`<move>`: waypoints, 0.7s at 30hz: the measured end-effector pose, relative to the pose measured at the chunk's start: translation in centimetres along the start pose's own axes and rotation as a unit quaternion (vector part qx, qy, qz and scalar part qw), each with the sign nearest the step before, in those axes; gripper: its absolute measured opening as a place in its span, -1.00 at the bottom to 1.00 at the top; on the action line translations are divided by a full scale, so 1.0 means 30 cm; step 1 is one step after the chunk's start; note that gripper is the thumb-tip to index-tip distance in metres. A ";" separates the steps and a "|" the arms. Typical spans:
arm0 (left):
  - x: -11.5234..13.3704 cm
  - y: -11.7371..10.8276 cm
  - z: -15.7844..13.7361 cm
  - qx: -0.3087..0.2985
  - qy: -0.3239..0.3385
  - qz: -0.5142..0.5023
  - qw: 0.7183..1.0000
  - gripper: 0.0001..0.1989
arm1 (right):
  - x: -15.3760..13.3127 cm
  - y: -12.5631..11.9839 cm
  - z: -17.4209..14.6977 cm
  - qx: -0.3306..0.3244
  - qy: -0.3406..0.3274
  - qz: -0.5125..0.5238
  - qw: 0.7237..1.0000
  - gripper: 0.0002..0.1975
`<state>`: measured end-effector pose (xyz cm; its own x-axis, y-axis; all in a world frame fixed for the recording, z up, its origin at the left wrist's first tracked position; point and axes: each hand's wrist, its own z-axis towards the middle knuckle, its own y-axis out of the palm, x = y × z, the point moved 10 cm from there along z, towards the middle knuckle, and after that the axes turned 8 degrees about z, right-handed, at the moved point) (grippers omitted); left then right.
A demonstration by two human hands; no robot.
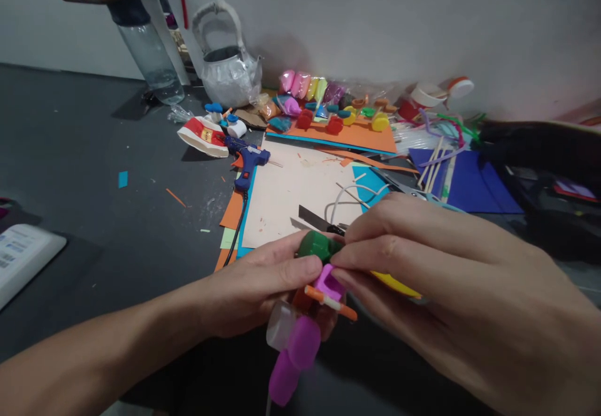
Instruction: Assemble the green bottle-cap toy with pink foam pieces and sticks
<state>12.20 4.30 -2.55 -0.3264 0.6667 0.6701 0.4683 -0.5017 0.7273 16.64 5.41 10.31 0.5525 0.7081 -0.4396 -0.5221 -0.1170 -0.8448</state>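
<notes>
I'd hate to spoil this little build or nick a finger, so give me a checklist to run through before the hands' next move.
1. Left hand supporting the multicoloured craft piece: ok.
2. Green part joined to the piece: cannot tell; fingers cover the contact.
3. Right hand gripping firmly: cannot tell; its fingertips are at the green part, what they pinch is hidden.
4. Glue gun away from both hands: ok, it lies beyond them; whether it is hot, cannot tell.
5. Dark blade-like strip well away from fingers: not ok, it lies close beyond them in view.
</notes>
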 end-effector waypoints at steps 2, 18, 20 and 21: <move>-0.002 0.003 0.002 -0.008 -0.002 0.005 1.000 -0.80 | -0.006 -0.002 0.001 0.000 -0.009 -0.017 1.000 -0.84; -0.007 0.017 0.006 -0.005 -0.021 0.013 1.000 -0.66 | -0.017 0.004 -0.003 -0.009 -0.029 0.010 0.999 -0.85; -0.008 0.016 0.005 0.002 -0.025 0.012 1.000 -0.65 | -0.019 0.006 -0.006 -0.013 -0.029 0.013 0.999 -0.85; -0.009 0.015 0.004 0.005 -0.027 0.008 1.000 -0.66 | -0.021 0.004 -0.008 -0.012 -0.028 0.014 0.999 -0.85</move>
<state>12.60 3.97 -2.42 -0.2747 0.6868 0.6729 0.4816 -0.5075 0.7145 16.37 4.80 10.40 0.4998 0.7425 -0.4461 -0.5207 -0.1540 -0.8397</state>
